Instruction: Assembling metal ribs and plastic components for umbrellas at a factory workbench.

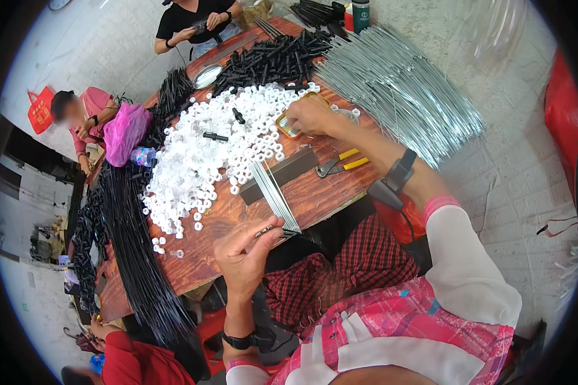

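metal rods (275, 192) pinched in left hand (247, 253); right hand (311, 117) reaches white rings (205, 154).

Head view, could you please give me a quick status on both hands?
Left hand pinching a thin metal rod near the table edge. Right hand reaching into a small tray beside the white ring pile. Pliers lying clear.

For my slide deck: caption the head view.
Left hand pinches a thin metal rod; right hand reaches into a small tray beside white plastic rings.
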`<state>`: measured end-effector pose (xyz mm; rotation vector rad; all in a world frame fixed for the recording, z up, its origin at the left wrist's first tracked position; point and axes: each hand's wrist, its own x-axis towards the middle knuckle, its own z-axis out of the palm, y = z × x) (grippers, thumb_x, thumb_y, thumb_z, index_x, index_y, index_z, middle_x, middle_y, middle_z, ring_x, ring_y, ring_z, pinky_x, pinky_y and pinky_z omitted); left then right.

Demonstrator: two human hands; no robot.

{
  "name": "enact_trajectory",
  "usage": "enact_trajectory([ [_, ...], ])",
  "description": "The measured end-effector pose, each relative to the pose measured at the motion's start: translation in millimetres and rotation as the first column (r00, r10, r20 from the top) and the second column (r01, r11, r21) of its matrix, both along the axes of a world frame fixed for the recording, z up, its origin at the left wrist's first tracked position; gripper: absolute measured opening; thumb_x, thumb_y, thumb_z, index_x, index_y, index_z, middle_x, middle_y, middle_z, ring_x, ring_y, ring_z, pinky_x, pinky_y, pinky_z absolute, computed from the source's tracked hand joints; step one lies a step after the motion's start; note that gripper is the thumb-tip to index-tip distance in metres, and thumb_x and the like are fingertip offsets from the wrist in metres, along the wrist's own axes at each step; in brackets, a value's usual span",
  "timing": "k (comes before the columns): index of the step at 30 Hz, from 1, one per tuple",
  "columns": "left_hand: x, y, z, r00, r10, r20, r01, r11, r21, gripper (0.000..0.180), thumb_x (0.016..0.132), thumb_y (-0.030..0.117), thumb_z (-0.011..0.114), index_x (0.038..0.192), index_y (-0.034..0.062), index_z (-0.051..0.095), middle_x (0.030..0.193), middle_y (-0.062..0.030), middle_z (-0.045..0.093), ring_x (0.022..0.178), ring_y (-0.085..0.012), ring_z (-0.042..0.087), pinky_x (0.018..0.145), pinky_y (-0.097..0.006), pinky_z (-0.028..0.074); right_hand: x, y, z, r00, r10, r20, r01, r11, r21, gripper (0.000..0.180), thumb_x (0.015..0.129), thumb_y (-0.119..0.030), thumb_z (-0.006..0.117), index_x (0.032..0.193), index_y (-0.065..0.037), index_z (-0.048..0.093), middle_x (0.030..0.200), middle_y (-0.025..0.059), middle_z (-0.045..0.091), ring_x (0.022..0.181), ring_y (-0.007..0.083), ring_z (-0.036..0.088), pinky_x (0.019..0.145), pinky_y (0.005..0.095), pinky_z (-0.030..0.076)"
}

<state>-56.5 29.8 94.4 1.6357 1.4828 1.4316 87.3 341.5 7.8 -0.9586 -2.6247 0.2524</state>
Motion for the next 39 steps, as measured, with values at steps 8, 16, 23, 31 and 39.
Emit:
enact_trajectory([
  [8, 4, 0, 1, 1.0, 0.005, -0.029, -0.004, 1.0, 0.021, 0.017, 0.081, -0.002, 0.07, 0.097, -0.0029, 0.073, 0.088, -0.0116, 0.074, 0.08, -0.0152, 0.07, 0.072, -0.025, 0.054, 10, 0, -2, 0.954, 0.046, -0.297, -0.02, 0.996, 0.088, 0.012, 0.077, -0.023, 0.066, 0.081, -0.013, 0.072, 0.084, 0.0077, 0.07, 0.078, 0.0297, 0.067, 0.07, 0.0435, 0.051],
  [16, 3, -2, 1, 0.998, 0.058, 0.017, -0.057, 0.998, -0.018, 0.016, 0.082, -0.001, 0.07, 0.098, -0.0026, 0.073, 0.09, -0.01, 0.074, 0.081, -0.0113, 0.069, 0.072, -0.023, 0.053, 6, -88, 76, 0.753, 0.156, -0.64, -0.277, 0.956, -0.094, 0.015, 0.085, -0.022, 0.064, 0.09, -0.008, 0.069, 0.083, 0.0083, 0.068, 0.077, 0.0242, 0.066, 0.067, 0.0347, 0.051],
  [23, 3, -5, -9, 0.991, 0.079, 0.111, -0.077, 0.997, -0.016, 0.017, 0.082, 0.0, 0.072, 0.098, -0.0009, 0.074, 0.089, -0.009, 0.074, 0.079, -0.0099, 0.067, 0.069, -0.022, 0.051, 32, -187, 106, 0.64, 0.475, -0.604, -0.531, 0.842, 0.1, 0.008, 0.08, -0.01, 0.069, 0.087, -0.009, 0.069, 0.076, 0.0048, 0.061, 0.071, 0.0207, 0.061, 0.062, 0.032, 0.047],
  [31, 6, -12, -9, 0.993, 0.101, 0.059, -0.102, 0.995, 0.009, 0.016, 0.08, 0.002, 0.074, 0.096, 0.0009, 0.075, 0.088, -0.0083, 0.074, 0.078, -0.0096, 0.067, 0.069, -0.023, 0.051, 38, -206, 103, 0.71, 0.445, -0.546, -0.437, 0.886, 0.154, 0.008, 0.078, -0.012, 0.072, 0.086, -0.01, 0.069, 0.075, 0.005, 0.06, 0.07, 0.0233, 0.062, 0.058, 0.0345, 0.047],
  [39, 10, -11, -7, 0.995, 0.079, 0.059, -0.08, 0.997, 0.016, 0.013, 0.08, 0.002, 0.074, 0.093, -0.0003, 0.074, 0.083, -0.0066, 0.072, 0.073, -0.0084, 0.064, 0.064, -0.022, 0.049, 39, -209, 104, 0.699, 0.471, -0.538, -0.433, 0.878, 0.205, 0.012, 0.076, -0.011, 0.074, 0.086, -0.007, 0.068, 0.075, 0.0066, 0.058, 0.068, 0.024, 0.06, 0.057, 0.0344, 0.046],
])
